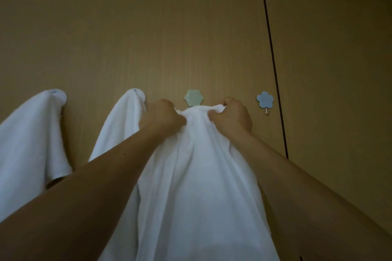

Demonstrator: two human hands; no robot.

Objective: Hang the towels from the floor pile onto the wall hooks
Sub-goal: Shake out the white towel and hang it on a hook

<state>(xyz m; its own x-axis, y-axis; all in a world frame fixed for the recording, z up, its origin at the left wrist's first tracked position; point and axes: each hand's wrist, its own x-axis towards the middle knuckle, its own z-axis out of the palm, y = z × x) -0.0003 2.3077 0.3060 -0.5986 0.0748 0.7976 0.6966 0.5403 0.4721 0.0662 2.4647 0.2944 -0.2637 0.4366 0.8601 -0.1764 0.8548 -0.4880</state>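
Gripping white towel in left hand and right hand, fingers clamped on its bunched top below green hook

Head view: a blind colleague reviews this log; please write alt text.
The left hand and right hand grip the top of a white towel below a green hook on a wooden wall. A far-left towel and a second towel hang to its left; a blue hook at right is bare.

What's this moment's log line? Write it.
left hand, right hand grip towel | at green hook | two towels hung | blue hook bare
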